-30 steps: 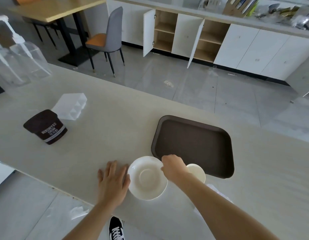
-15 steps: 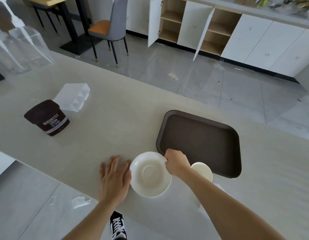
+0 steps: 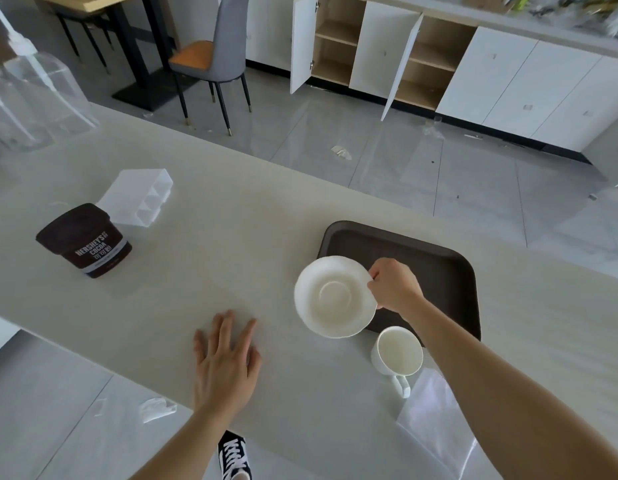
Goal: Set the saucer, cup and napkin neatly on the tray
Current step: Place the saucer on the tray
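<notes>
Across the pale worktop (image 3: 231,244), right hand (image 3: 394,285) pinches the saucer (image 3: 335,299) by its rim, tray (image 3: 452,261) just beyond it, while left hand (image 3: 226,362) rests flat, fingers spread.

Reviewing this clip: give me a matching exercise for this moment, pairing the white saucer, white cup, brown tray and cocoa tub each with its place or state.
Things:
1. round white ceramic saucer
2. white ceramic cup with handle
3. dark brown rectangular plastic tray
4. dark brown cocoa tub

States:
A. lies on the counter, nothing resting in it
B. stands far off to the left on the counter
C. pinched at its rim by the right hand, over the tray's near left corner
D. stands on the counter just before the tray

Pairs: 1-C, 2-D, 3-A, 4-B
</notes>
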Available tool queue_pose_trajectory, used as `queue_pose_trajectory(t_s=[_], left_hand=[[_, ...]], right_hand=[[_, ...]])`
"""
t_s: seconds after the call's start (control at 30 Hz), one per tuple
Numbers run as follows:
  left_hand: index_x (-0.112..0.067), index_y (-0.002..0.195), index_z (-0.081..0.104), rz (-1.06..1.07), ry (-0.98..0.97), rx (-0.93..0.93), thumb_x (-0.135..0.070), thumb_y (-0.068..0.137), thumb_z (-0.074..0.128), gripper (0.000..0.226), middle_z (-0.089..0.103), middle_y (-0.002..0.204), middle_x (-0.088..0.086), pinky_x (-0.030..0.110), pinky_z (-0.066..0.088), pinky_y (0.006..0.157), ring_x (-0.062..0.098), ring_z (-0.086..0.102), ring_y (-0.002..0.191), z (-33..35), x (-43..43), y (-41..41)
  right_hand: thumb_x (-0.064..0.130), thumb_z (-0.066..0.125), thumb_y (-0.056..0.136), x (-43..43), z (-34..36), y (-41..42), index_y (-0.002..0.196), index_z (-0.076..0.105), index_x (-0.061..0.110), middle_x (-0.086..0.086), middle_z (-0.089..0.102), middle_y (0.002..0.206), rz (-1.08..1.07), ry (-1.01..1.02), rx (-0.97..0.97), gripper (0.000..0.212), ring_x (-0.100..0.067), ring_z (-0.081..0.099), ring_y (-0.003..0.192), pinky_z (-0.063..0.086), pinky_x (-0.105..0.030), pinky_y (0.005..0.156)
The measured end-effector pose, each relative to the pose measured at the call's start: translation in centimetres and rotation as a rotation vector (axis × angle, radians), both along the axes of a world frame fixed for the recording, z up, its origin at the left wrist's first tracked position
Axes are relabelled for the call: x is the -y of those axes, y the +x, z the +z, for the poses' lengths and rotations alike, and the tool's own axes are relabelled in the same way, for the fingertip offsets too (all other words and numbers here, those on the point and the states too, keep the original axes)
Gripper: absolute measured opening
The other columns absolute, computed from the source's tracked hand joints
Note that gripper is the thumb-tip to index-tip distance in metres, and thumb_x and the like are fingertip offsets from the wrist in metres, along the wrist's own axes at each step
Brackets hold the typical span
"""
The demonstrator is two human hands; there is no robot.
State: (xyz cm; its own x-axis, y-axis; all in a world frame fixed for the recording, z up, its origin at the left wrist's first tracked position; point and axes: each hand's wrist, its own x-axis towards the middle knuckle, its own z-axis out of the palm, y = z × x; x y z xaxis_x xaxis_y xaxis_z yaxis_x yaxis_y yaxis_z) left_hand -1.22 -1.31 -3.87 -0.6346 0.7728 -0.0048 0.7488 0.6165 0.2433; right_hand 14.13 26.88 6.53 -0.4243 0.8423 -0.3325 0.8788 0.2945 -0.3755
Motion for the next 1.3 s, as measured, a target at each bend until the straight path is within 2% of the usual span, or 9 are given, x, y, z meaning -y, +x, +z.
queue_pose_trajectory(t_s=[0.07, 0.23, 0.53, 0.67, 0.9, 1.1, 1.3], left_hand=[[-0.028, 0.140, 0.049, 0.000, 0.000, -0.011, -0.038, 0.090, 0.037, 0.052, 0.043, 0.149, 0.018, 0.060, 0.019, 0.116, 0.036, 0.034, 0.142, -0.2, 0.0, -0.1], [-0.028, 0.139, 0.050, 0.006, 0.009, -0.026, -0.037, 0.090, 0.038, 0.051, 0.044, 0.149, 0.018, 0.059, 0.021, 0.115, 0.036, 0.036, 0.142, -0.3, 0.0, -0.1], [-0.028, 0.139, 0.050, 0.009, 0.006, -0.027, -0.038, 0.090, 0.038, 0.052, 0.045, 0.149, 0.018, 0.059, 0.021, 0.116, 0.036, 0.037, 0.142, -0.1, 0.0, -0.1], [-0.029, 0.139, 0.050, 0.010, 0.001, -0.019, -0.038, 0.090, 0.037, 0.052, 0.044, 0.150, 0.017, 0.059, 0.021, 0.116, 0.035, 0.035, 0.143, 0.0, -0.1, 0.0], [-0.030, 0.141, 0.048, 0.012, -0.022, -0.012, -0.038, 0.090, 0.039, 0.052, 0.042, 0.151, 0.016, 0.058, 0.021, 0.117, 0.034, 0.033, 0.144, 0.1, -0.1, 0.0], [-0.030, 0.139, 0.050, 0.021, -0.016, -0.011, -0.039, 0.089, 0.038, 0.052, 0.044, 0.150, 0.015, 0.057, 0.019, 0.117, 0.033, 0.034, 0.143, 0.0, -0.1, 0.0], [-0.030, 0.138, 0.051, 0.017, -0.003, -0.020, -0.038, 0.089, 0.039, 0.051, 0.044, 0.150, 0.016, 0.057, 0.021, 0.116, 0.034, 0.036, 0.142, -0.2, -0.1, -0.1]], right_hand=[[-0.001, 0.048, 0.074, -1.0, -0.2, 0.2, 0.082, 0.065, 0.011, -0.006, 0.072, 0.070, -0.032, -0.016, 0.000, 0.021, -0.028, 0.072, 0.068, 0.061, -0.038, 0.067], [-0.005, 0.050, 0.076, -2.6, -1.2, 0.4, 0.086, 0.069, 0.004, -0.012, 0.075, 0.078, -0.117, -0.056, -0.022, 0.024, -0.031, 0.074, 0.071, 0.063, -0.046, 0.075], [-0.002, 0.057, 0.088, -3.5, -3.5, 0.6, 0.088, 0.069, 0.009, -0.012, 0.073, 0.077, -0.231, -0.098, -0.050, 0.015, -0.026, 0.074, 0.066, 0.064, -0.044, 0.072], [-0.001, 0.051, 0.084, -3.6, -4.1, 0.7, 0.086, 0.067, 0.010, -0.011, 0.074, 0.071, -0.260, -0.114, -0.058, 0.020, -0.024, 0.074, 0.059, 0.063, -0.042, 0.071], [0.000, 0.054, 0.085, -3.7, -4.7, 0.9, 0.083, 0.066, 0.014, -0.008, 0.073, 0.069, -0.300, -0.120, -0.080, 0.019, -0.023, 0.074, 0.058, 0.064, -0.046, 0.074], [0.003, 0.054, 0.085, -3.7, -4.9, 1.2, 0.086, 0.066, 0.016, -0.005, 0.072, 0.076, -0.377, -0.141, -0.152, 0.018, -0.019, 0.073, 0.051, 0.064, -0.043, 0.072], [0.004, 0.057, 0.085, -3.5, -4.7, 1.5, 0.085, 0.067, 0.016, -0.005, 0.073, 0.079, -0.394, -0.165, -0.194, 0.016, -0.019, 0.073, 0.052, 0.065, -0.043, 0.071]])
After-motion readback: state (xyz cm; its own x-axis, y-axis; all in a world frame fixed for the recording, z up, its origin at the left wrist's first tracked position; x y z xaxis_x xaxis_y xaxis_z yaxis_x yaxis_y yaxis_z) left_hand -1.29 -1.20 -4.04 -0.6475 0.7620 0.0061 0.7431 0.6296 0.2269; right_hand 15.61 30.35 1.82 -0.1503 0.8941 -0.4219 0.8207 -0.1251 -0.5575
